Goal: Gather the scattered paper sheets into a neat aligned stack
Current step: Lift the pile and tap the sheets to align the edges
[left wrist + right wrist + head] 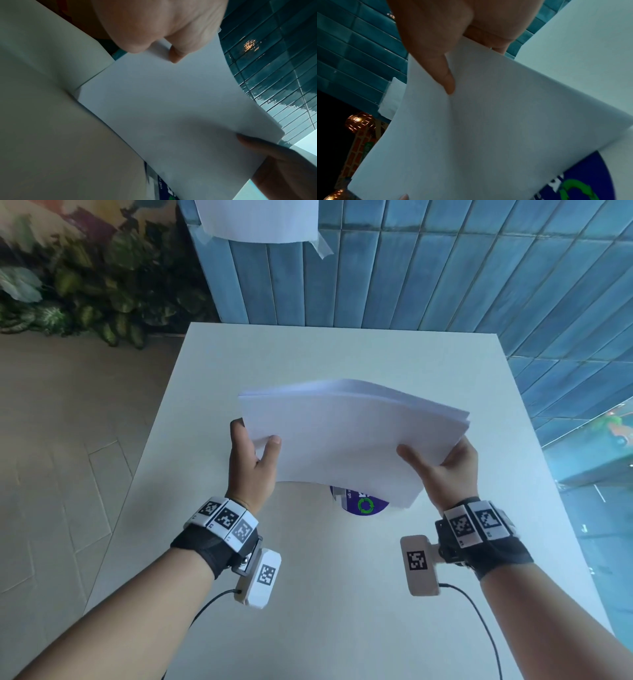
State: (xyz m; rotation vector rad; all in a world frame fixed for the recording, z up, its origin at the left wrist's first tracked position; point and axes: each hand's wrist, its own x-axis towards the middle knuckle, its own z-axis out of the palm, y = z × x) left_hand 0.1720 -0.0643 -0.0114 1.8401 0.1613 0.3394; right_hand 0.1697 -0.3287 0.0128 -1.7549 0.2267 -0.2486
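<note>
A thick stack of white paper sheets (349, 436) is held up off the white table (308, 594), slightly bowed and tilted. My left hand (255, 453) pinches its left edge, thumb on top and fingers behind. My right hand (442, 463) grips the right edge, thumb on the top sheet and fingers underneath. The left wrist view shows the stack (171, 108) under my left hand (163, 44), with my right hand (283, 162) at the far corner. The right wrist view shows my right hand (453, 67) pressing its thumb on the top sheet (479, 128).
A round blue sticker with a green arrow symbol (363, 506) lies on the table under the stack's near edge. A white sheet (260, 219) is taped to the blue tiled wall behind. Leafy plants (85, 289) stand at the left, above a tiled floor.
</note>
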